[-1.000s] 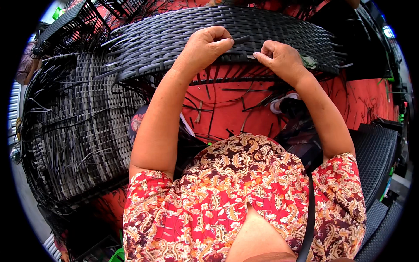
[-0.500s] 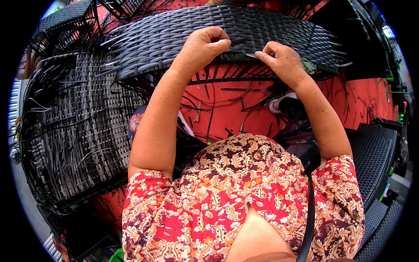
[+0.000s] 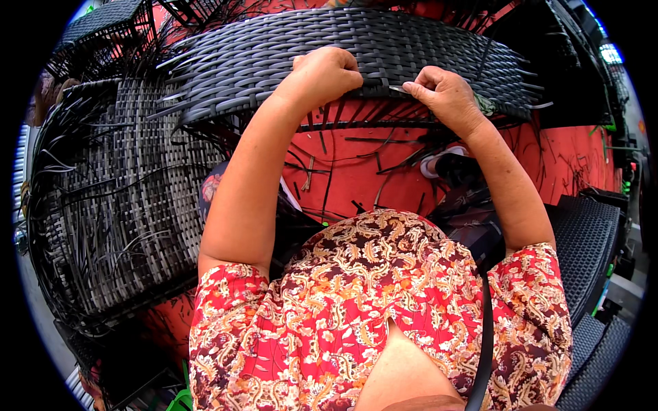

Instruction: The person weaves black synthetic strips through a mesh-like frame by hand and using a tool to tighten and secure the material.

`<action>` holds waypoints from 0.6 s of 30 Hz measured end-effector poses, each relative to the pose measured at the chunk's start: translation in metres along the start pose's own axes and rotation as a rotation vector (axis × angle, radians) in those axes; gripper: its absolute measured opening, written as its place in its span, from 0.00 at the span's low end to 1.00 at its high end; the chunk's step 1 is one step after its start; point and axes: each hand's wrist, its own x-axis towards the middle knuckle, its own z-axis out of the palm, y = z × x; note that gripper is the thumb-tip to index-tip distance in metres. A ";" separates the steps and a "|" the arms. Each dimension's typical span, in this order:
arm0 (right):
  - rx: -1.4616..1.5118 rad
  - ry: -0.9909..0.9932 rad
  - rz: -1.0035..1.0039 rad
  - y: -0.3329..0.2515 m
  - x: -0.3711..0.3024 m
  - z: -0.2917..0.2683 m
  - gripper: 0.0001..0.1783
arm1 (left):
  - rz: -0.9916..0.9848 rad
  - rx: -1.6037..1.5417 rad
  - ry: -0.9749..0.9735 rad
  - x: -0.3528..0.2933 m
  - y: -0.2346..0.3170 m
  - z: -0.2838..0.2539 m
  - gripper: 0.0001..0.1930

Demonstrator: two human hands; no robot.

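A long panel of dark woven plastic strips (image 3: 274, 61) lies across in front of me, loose strip ends sticking out at both sides. At its near edge my left hand (image 3: 327, 74) is closed, its fingertips on a black plastic strip (image 3: 373, 83); the fingers' inner side is hidden. To the right, my right hand (image 3: 444, 99) pinches a thin, pale pointed piece (image 3: 397, 88) between thumb and forefinger. The tip points left at the panel's edge, close to that strip. Whether it is a blade or another tool, I cannot tell.
Another woven grey-and-black panel (image 3: 130, 198) with loose strips stands at left. Strip scraps are scattered over the red floor (image 3: 343, 181). Dark woven pieces (image 3: 582, 240) sit at right, and a dark frame (image 3: 555, 68) stands far right. A green object (image 3: 181, 401) shows at lower left.
My left hand has come down and turned over, from above the panel's surface to its near edge. The right hand has stayed almost where it was, still pinching the pale piece.
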 end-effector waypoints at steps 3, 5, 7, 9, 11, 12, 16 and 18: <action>-0.013 0.005 -0.002 0.000 0.000 0.000 0.16 | -0.136 -0.058 -0.060 0.007 0.006 0.000 0.11; -0.022 0.005 0.005 -0.001 0.000 0.000 0.17 | -0.094 -0.027 -0.062 0.012 0.004 0.001 0.10; -0.024 0.008 -0.001 0.000 0.000 0.001 0.17 | -0.093 -0.013 -0.093 0.016 0.004 0.000 0.10; -0.019 0.013 -0.021 0.001 0.001 0.003 0.17 | -0.134 -0.017 -0.153 0.016 0.007 -0.005 0.09; -0.026 0.015 -0.021 0.000 0.000 0.002 0.17 | -0.104 -0.131 -0.155 0.015 0.005 -0.006 0.08; -0.030 0.016 -0.021 0.000 -0.001 0.002 0.17 | -0.090 -0.188 -0.156 0.015 0.004 -0.006 0.08; -0.030 0.020 -0.028 0.000 -0.001 0.002 0.17 | -0.113 -0.251 -0.163 0.015 0.000 -0.005 0.08; -0.035 0.021 -0.016 -0.002 -0.003 0.001 0.17 | -0.108 -0.242 -0.171 0.013 0.004 -0.007 0.08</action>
